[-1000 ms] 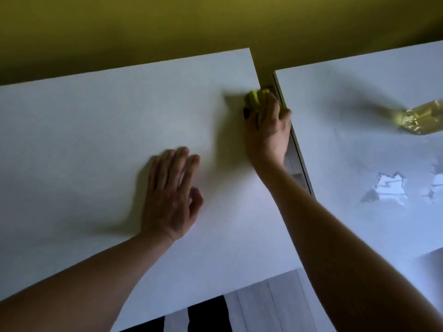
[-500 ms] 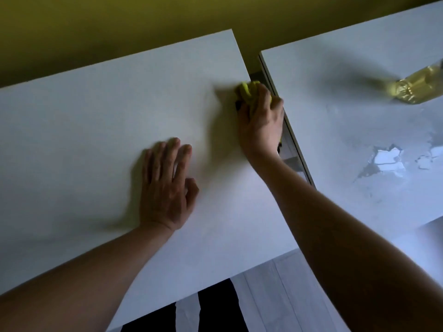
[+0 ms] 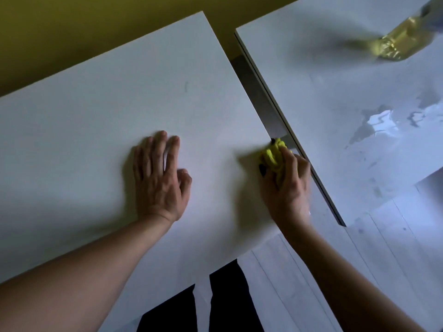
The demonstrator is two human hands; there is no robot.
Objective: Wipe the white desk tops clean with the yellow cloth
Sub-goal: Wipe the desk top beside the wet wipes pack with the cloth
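Observation:
Two white desk tops stand side by side with a narrow gap between them. On the left desk top (image 3: 100,121) my left hand (image 3: 159,178) lies flat with straight fingers. My right hand (image 3: 286,185) grips the bunched yellow cloth (image 3: 273,154) at this desk's right edge, close to its near corner, beside the gap. The cloth sticks out past my fingers toward the back. The right desk top (image 3: 318,92) shows wet, shiny patches (image 3: 381,121) toward its right side.
A clear bottle of yellowish liquid (image 3: 395,41) stands at the back right of the right desk. A yellow wall (image 3: 72,32) runs behind both desks. Pale floorboards (image 3: 395,248) and my dark trouser legs (image 3: 227,300) show below the front edges.
My right hand has dragged the cloth along the left desk's right edge from the far part toward me. The left hand has stayed flat in place. The view has tilted.

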